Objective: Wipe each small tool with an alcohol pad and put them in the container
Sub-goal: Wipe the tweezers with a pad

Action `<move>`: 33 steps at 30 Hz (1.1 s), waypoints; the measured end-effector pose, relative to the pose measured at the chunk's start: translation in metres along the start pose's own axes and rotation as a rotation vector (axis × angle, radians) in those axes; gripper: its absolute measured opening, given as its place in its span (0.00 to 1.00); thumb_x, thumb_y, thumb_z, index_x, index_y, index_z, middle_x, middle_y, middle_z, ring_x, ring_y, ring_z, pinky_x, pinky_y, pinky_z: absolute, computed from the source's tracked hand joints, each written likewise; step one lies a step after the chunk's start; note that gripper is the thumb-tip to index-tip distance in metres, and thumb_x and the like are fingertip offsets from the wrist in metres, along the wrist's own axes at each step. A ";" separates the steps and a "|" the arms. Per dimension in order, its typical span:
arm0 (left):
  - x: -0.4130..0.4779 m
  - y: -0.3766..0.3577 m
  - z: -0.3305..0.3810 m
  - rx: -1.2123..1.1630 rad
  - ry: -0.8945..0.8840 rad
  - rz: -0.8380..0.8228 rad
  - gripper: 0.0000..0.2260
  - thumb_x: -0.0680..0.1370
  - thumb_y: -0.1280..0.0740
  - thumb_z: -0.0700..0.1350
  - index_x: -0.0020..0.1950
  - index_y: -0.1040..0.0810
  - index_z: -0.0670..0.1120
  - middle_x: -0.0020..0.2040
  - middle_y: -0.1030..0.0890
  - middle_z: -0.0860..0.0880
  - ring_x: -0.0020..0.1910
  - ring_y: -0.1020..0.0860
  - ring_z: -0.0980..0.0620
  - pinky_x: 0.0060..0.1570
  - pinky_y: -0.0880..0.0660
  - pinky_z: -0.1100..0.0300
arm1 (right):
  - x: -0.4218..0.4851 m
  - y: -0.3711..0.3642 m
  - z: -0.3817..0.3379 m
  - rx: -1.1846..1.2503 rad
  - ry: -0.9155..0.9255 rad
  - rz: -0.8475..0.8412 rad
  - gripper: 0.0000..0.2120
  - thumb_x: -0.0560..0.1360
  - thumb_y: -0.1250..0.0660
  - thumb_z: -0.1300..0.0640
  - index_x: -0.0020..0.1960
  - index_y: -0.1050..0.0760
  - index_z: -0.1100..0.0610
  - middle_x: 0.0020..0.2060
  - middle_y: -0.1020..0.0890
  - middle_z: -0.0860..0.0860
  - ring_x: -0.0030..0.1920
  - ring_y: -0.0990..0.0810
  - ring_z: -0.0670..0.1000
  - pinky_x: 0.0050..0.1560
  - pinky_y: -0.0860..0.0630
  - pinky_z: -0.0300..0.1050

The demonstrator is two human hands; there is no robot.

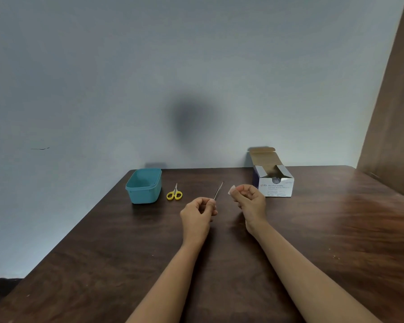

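Note:
My left hand (199, 212) grips the lower end of thin metal tweezers (218, 190), whose tips point up and away over the table. A small gap to the right, my right hand (250, 198) pinches a small white alcohol pad (232, 190) between thumb and fingers; pad and tweezers are apart. A teal plastic container (144, 186) stands at the back left of the table, nothing visible inside. Small scissors with yellow handles (175, 193) lie flat just right of the container.
An open white box of alcohol swabs (273, 181) stands at the back right, flap raised against the wall. The dark wooden table (103, 252) ends at the wall behind and drops off on the left. A brown panel (392, 113) rises at far right.

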State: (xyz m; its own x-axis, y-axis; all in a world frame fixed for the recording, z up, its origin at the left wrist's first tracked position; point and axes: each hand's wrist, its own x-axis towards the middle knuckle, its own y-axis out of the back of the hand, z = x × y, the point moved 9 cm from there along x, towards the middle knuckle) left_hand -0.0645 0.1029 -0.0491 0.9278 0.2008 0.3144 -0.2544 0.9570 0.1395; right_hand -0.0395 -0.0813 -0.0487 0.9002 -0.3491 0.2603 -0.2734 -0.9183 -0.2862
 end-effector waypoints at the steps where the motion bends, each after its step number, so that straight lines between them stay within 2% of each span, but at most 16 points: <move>1: 0.000 -0.001 0.000 0.010 -0.003 -0.009 0.05 0.78 0.32 0.45 0.44 0.18 0.46 0.36 0.17 0.49 0.36 0.18 0.59 0.35 0.21 0.65 | 0.000 0.002 0.000 0.009 0.003 0.016 0.06 0.70 0.26 0.63 0.41 0.24 0.59 0.32 0.21 0.50 0.30 0.24 0.40 0.32 0.29 0.29; 7: 0.001 -0.007 0.001 0.080 -0.026 -0.052 0.05 0.77 0.32 0.46 0.43 0.18 0.47 0.35 0.17 0.50 0.37 0.18 0.55 0.35 0.21 0.63 | 0.001 0.008 0.002 0.023 -0.007 0.063 0.11 0.69 0.25 0.62 0.49 0.23 0.63 0.33 0.19 0.52 0.30 0.22 0.39 0.31 0.28 0.29; 12: 0.001 -0.008 0.002 0.099 -0.030 -0.053 0.06 0.77 0.32 0.45 0.43 0.17 0.45 0.34 0.17 0.49 0.35 0.19 0.53 0.34 0.22 0.63 | 0.001 0.004 0.003 0.001 -0.036 0.033 0.08 0.71 0.27 0.63 0.49 0.21 0.64 0.34 0.18 0.53 0.29 0.21 0.40 0.32 0.27 0.30; 16: 0.001 -0.010 0.004 0.150 -0.050 -0.066 0.05 0.77 0.32 0.44 0.43 0.18 0.46 0.33 0.17 0.49 0.36 0.18 0.51 0.38 0.21 0.60 | 0.001 0.005 0.004 -0.023 -0.043 0.034 0.06 0.72 0.28 0.64 0.48 0.21 0.63 0.34 0.18 0.52 0.30 0.20 0.40 0.32 0.27 0.30; 22: 0.002 -0.013 0.004 0.183 -0.059 -0.087 0.04 0.77 0.32 0.45 0.44 0.18 0.48 0.34 0.17 0.50 0.36 0.18 0.54 0.39 0.21 0.61 | 0.004 0.013 0.010 -0.131 -0.057 0.121 0.06 0.70 0.27 0.61 0.46 0.19 0.62 0.38 0.16 0.55 0.32 0.20 0.42 0.33 0.27 0.31; 28: 0.003 -0.015 0.002 0.204 -0.035 -0.095 0.04 0.77 0.32 0.44 0.44 0.18 0.47 0.34 0.18 0.50 0.34 0.19 0.54 0.38 0.21 0.63 | 0.002 0.011 0.008 -0.029 -0.083 0.086 0.03 0.72 0.30 0.65 0.46 0.20 0.61 0.36 0.18 0.52 0.33 0.22 0.43 0.32 0.27 0.30; 33: 0.003 -0.013 0.000 0.156 -0.016 -0.082 0.05 0.77 0.32 0.43 0.44 0.18 0.45 0.34 0.17 0.48 0.32 0.20 0.55 0.39 0.19 0.59 | 0.003 0.003 0.010 0.017 -0.120 0.012 0.06 0.75 0.35 0.67 0.47 0.20 0.61 0.34 0.18 0.50 0.30 0.22 0.43 0.34 0.30 0.35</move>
State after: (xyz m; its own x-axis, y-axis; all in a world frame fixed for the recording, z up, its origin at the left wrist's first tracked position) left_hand -0.0583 0.0911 -0.0503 0.9429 0.1191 0.3111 -0.2188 0.9256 0.3089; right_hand -0.0345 -0.0830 -0.0578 0.9313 -0.3343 0.1447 -0.2796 -0.9106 -0.3044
